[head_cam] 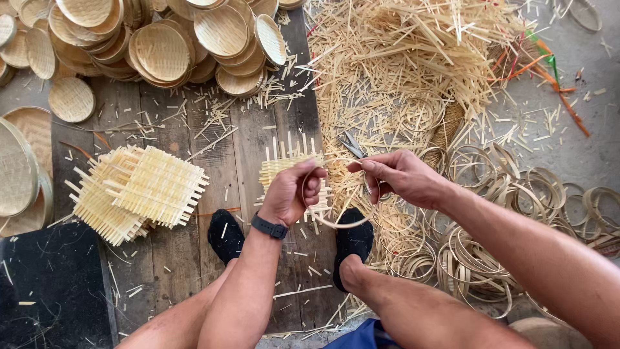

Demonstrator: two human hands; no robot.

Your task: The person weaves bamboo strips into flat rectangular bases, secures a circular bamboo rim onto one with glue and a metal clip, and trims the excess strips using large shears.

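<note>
My left hand [292,190], with a dark band on its wrist, grips a thin bamboo hoop [336,223] on its left side. My right hand [402,176] pinches the same hoop at its upper right, and also has scissors [352,146] whose blades stick out above the fingers. Under both hands a small woven bamboo mat [282,163] with loose strip ends lies on the wooden boards. My two feet in black shoes [226,234] rest on the boards just below the mat.
A stack of woven square mats [139,190] lies at left. Finished round bamboo trays [161,45] pile up at the top left and larger ones [19,168] at the left edge. Loose bamboo strips [413,58] heap at the top; several bamboo hoops [491,213] lie at right.
</note>
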